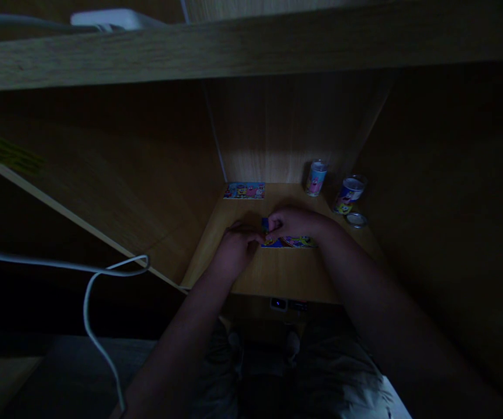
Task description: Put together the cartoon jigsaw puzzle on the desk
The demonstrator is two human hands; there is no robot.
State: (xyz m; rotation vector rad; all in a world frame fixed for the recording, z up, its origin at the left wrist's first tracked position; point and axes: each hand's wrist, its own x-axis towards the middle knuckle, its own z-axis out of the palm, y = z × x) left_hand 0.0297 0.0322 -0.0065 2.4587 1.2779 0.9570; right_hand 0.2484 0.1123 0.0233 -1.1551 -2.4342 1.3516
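A colourful cartoon picture strip (292, 242) lies on the wooden shelf board, partly covered by my hands. Over its upper left end, my right hand (292, 222) is closed, thumb and fingers pinched at a small blue piece (264, 222). My left hand (239, 243) comes in from the left, its fingers bent together and touching the strip's left end. Whatever lies between those left fingertips is too dark and small to make out. Farther back on the left lies a second cartoon picture strip (245, 190), flat and apart from both hands.
Two cartoon-printed cans (316, 179) (348, 196) stand at the back right, with a round lid (356, 219) beside the nearer one. Side panels enclose the board (286, 273). A thick wooden edge (251, 49) crosses above, and a white cable (89, 297) hangs at left.
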